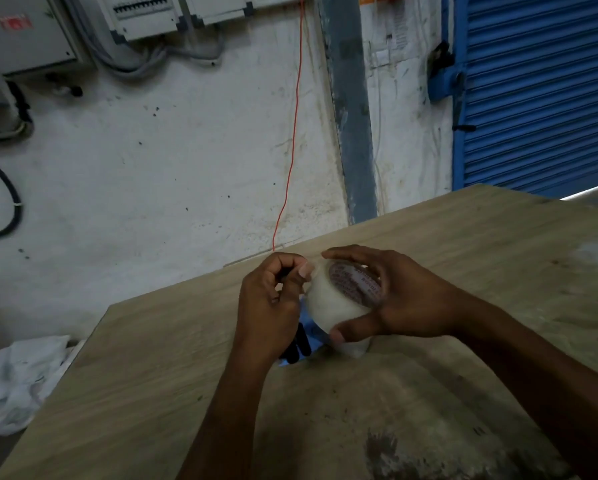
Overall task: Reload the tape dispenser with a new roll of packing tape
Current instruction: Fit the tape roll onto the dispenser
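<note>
Right hand (405, 299) grips the tape roll (335, 303) above the table (152, 358), fingers curled round it. Left hand (273, 299) pinches at the roll's edge, fingers clenched. Dispenser (299, 344) sits mostly hidden underneath.

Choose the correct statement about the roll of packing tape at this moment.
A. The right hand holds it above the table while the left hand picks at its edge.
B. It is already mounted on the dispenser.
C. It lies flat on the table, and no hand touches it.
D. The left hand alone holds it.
A: the right hand wraps around the roll of packing tape, and the left hand pinches at its side, above the wooden table.
</note>
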{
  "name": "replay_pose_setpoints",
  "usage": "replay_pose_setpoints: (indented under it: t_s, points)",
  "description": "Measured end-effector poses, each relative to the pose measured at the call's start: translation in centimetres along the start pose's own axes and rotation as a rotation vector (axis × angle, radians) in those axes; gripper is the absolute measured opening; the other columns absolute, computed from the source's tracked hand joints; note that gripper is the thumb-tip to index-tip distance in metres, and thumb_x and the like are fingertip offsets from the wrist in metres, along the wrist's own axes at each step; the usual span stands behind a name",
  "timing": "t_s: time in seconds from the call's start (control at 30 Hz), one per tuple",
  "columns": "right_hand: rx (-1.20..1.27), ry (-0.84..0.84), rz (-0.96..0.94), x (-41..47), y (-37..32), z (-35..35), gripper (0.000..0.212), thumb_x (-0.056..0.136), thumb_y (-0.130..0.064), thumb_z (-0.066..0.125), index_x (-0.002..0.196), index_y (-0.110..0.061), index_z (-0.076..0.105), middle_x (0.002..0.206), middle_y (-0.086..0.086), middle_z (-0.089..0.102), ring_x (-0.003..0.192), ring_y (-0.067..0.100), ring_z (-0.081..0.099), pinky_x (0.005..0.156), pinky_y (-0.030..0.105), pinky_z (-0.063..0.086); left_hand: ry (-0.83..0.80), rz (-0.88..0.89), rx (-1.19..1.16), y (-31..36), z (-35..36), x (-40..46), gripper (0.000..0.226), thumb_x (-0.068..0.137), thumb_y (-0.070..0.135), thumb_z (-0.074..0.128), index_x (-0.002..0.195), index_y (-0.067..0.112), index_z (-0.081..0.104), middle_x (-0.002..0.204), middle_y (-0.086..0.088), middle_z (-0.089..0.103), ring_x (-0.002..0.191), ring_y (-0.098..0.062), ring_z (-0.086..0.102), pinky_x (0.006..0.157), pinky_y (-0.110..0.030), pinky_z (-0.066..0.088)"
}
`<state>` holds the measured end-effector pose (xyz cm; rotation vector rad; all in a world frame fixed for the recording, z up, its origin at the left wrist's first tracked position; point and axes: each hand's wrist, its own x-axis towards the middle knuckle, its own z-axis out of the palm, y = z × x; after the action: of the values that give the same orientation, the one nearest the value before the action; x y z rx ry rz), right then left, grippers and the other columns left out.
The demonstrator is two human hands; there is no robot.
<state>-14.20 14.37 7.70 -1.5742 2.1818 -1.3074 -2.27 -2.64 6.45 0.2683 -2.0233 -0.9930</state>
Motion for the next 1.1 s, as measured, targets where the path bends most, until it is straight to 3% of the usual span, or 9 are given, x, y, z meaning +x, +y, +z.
replay_pose_setpoints:
  t_s: [0.13,0.27,0.43,0.57,0.63,0.77,0.87,1.0,1.1]
  points:
    - [-0.033,-0.027,-0.022,0.1,0.1,-0.6,0.106,0.054,-0.043,0.099,0.147,-0.036,0.047,0.137,-0.023,0.057,0.119,-0.012,0.055,0.094,0.007,0.047,-0.093,-0.116,-0.169,0.5,-0.3,0.0,0.013,0.099,0.018,0.065,0.089,0.019,0.073,0.079,0.004,0.072,0.065,-0.011,0.062,0.053,-0.025,0.051]
    - [-0.033,-0.006,-0.023,-0.3,0.5,-0.9,0.104,0.053,-0.041,0.101,0.144,-0.037,0.05,0.133,-0.024,0.059,0.117,-0.012,0.056,0.095,0.008,0.048,-0.186,-0.224,-0.341,0.4,-0.6,0.0,0.022,0.102,0.018,0.058,0.099,0.009,0.078,0.092,0.002,0.077,0.077,-0.009,0.067,0.06,-0.031,0.055]
    - [0.013,0.001,-0.038,-0.7,0.8,-1.4,0.104,0.052,-0.039,0.101,0.144,-0.036,0.051,0.131,-0.023,0.061,0.117,-0.011,0.058,0.098,0.014,0.051,-0.169,-0.133,-0.332,0.7,0.0,-0.6,0.011,0.08,0.023,0.079,0.089,0.027,0.083,0.098,0.0,0.08,0.084,-0.019,0.075,0.064,-0.031,0.061]
    - [0.008,0.0,-0.034,-0.8,1.1,-1.8,0.104,0.052,-0.038,0.101,0.144,-0.038,0.05,0.132,-0.023,0.06,0.118,-0.012,0.057,0.095,0.013,0.052,-0.04,-0.12,-0.259,0.3,1.1,-0.8,0.006,0.085,0.015,0.08,0.087,0.019,0.082,0.086,0.0,0.079,0.067,-0.018,0.073,0.064,-0.03,0.059]
    - [0.01,-0.01,-0.026,-1.0,1.3,-1.8,0.104,0.052,-0.038,0.101,0.143,-0.04,0.051,0.133,-0.023,0.06,0.119,-0.01,0.057,0.096,0.016,0.053,-0.024,-0.095,-0.163,0.2,1.5,-0.9,0.005,0.089,0.013,0.077,0.088,0.018,0.079,0.087,0.001,0.078,0.065,-0.015,0.071,0.059,-0.022,0.056]
    - [0.019,-0.004,-0.023,-1.2,1.6,-1.7,0.105,0.052,-0.036,0.102,0.144,-0.038,0.051,0.133,-0.023,0.061,0.12,-0.01,0.056,0.098,0.018,0.052,-0.042,-0.011,0.023,0.1,2.0,-1.1,0.007,0.095,0.023,0.069,0.089,0.022,0.071,0.089,0.011,0.071,0.08,-0.011,0.069,0.065,-0.025,0.057]
    - [0.055,-0.009,-0.034,-1.0,1.3,-1.9,0.102,0.055,-0.029,0.101,0.144,-0.035,0.052,0.132,-0.022,0.061,0.119,-0.012,0.056,0.093,0.009,0.05,0.004,0.085,0.132,0.4,1.9,-1.0,0.01,0.097,0.02,0.066,0.088,0.024,0.067,0.088,0.014,0.068,0.087,-0.001,0.064,0.075,-0.011,0.05]
    - [0.06,-0.052,-0.049,-0.6,0.9,-2.4,0.099,0.055,-0.026,0.101,0.143,-0.033,0.054,0.132,-0.023,0.062,0.121,-0.01,0.056,0.095,0.013,0.051,-0.042,-0.011,0.06,0.9,0.9,-0.7,0.01,0.096,0.02,0.069,0.088,0.026,0.071,0.086,0.012,0.073,0.082,-0.001,0.067,0.074,-0.013,0.052]
    - [0.066,-0.074,-0.04,-1.0,1.1,-2.9,0.099,0.055,-0.028,0.1,0.142,-0.035,0.054,0.132,-0.024,0.061,0.121,-0.011,0.055,0.095,0.015,0.053,-0.139,-0.14,-0.158,1.0,0.6,-0.5,0.009,0.092,0.025,0.072,0.092,0.018,0.078,0.088,0.005,0.078,0.081,-0.008,0.071,0.07,-0.018,0.056]
